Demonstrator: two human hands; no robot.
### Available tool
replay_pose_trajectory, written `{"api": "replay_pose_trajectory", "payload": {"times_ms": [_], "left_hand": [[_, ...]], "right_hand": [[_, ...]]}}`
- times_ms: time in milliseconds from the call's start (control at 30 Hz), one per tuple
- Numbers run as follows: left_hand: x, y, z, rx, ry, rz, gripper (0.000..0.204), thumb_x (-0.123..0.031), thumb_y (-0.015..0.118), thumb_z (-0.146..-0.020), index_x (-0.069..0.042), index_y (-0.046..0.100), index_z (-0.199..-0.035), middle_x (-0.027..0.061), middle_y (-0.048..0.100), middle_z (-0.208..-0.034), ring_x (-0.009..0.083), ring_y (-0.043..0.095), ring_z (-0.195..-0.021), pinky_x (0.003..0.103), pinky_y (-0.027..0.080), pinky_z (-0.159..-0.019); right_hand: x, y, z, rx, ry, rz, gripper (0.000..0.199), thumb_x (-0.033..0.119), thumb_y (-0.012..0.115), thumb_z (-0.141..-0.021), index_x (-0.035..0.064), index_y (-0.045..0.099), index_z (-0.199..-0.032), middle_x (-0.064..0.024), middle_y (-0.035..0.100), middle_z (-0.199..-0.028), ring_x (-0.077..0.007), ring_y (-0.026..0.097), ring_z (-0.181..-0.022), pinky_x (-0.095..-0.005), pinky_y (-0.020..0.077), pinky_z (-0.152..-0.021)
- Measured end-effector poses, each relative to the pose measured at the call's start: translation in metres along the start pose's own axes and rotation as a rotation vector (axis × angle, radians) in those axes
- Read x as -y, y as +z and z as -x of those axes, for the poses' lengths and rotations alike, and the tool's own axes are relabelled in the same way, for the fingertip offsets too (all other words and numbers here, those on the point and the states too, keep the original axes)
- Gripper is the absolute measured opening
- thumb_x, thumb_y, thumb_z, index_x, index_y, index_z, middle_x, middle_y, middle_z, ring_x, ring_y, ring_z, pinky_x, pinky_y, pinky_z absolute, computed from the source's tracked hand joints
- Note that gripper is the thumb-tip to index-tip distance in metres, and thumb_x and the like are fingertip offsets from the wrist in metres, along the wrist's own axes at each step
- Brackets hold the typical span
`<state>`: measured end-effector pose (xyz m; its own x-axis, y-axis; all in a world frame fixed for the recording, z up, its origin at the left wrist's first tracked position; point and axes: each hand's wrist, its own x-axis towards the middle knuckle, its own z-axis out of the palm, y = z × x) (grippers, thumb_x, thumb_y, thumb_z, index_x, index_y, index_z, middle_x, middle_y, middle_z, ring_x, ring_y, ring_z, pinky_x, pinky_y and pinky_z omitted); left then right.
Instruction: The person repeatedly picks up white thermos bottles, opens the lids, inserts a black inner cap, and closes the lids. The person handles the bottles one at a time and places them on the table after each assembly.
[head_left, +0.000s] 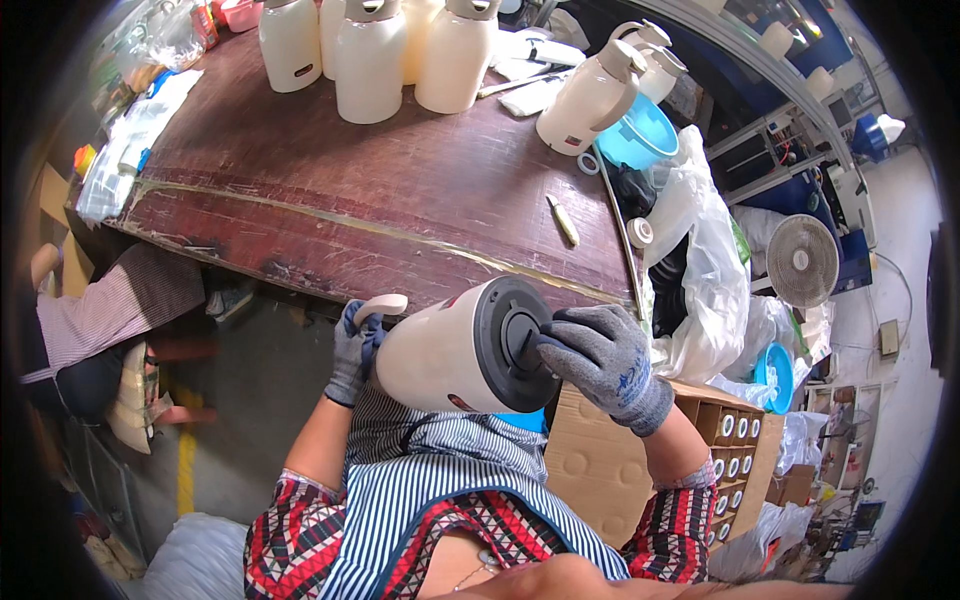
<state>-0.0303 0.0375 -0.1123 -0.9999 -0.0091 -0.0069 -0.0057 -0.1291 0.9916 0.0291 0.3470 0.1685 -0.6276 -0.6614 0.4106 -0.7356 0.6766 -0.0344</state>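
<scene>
A cream vacuum jug (428, 358) lies tilted on its side in front of my apron, at the near edge of the table. Its round black base (497, 302) faces right. Gloved in grey-blue, my left hand (354, 352) is closed around the jug's pale handle (382, 306). The other gloved hand, my right (608, 362), has bent fingers gripping the middle of the black base, where a round black plug shows. The fingertips partly cover that plug. The jug's mouth end is out of sight.
Several cream jugs (370, 62) stand at the table's far side, and another jug (582, 108) beside a blue basin (640, 138). A small pale-handled tool (563, 222) lies on the dark red table (330, 170). A partitioned cardboard box (600, 455) is at my right. Another person (120, 310) is at left.
</scene>
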Motion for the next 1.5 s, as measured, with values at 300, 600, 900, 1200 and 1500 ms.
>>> {"api": "replay_pose_trajectory", "payload": {"times_ms": [300,600,900,1200,1500], "left_hand": [[-0.009,0.002,-0.001,0.059,0.061,-0.075,0.011,-0.014,0.064,-0.103,-0.006,0.061,-0.097,-0.0026,0.059,-0.081,0.0057,0.052,-0.071,0.024,0.046,-0.065],[-0.010,0.005,0.003,0.120,-0.085,0.119,0.011,-0.015,0.062,-0.104,-0.004,0.062,-0.100,0.0007,0.064,-0.089,0.0098,0.058,-0.080,0.028,0.049,-0.072],[0.000,0.006,0.008,0.024,0.086,0.064,0.012,-0.013,0.066,-0.101,-0.004,0.060,-0.107,-0.0005,0.062,-0.086,0.0067,0.054,-0.068,0.025,0.048,-0.064],[0.001,-0.004,-0.014,0.207,0.033,-0.202,0.016,-0.014,0.071,-0.094,-0.005,0.059,-0.101,0.0040,0.066,-0.086,0.0158,0.062,-0.078,0.032,0.054,-0.071],[-0.005,-0.011,-0.013,0.390,-0.168,0.054,0.035,-0.011,0.068,-0.091,-0.005,0.063,-0.125,0.0053,0.069,-0.114,0.0169,0.066,-0.101,0.033,0.056,-0.091]], "right_hand": [[-0.001,-0.005,0.001,0.141,-0.133,0.056,0.042,0.021,0.074,-0.073,0.0173,0.069,-0.114,-0.0042,0.068,-0.111,-0.0254,0.068,-0.103,-0.0389,0.0553,-0.078],[0.022,0.002,0.024,0.136,0.114,0.025,0.036,0.022,0.077,-0.077,0.0127,0.069,-0.110,-0.0061,0.069,-0.109,-0.0278,0.068,-0.097,-0.0400,0.0589,-0.076],[0.021,0.003,0.025,0.113,0.118,0.013,0.036,0.016,0.075,-0.075,0.0162,0.070,-0.110,-0.0054,0.067,-0.107,-0.0280,0.068,-0.097,-0.0386,0.0598,-0.076],[0.001,-0.002,0.042,0.500,-0.204,0.113,0.028,0.020,0.065,-0.080,0.0186,0.063,-0.108,-0.0037,0.060,-0.104,-0.0230,0.061,-0.097,-0.0345,0.0569,-0.073],[-0.009,0.004,0.012,0.018,-0.911,0.419,0.018,0.011,0.064,-0.084,0.0126,0.068,-0.101,-0.0091,0.067,-0.104,-0.0260,0.066,-0.099,-0.0351,0.0584,-0.075]]}}
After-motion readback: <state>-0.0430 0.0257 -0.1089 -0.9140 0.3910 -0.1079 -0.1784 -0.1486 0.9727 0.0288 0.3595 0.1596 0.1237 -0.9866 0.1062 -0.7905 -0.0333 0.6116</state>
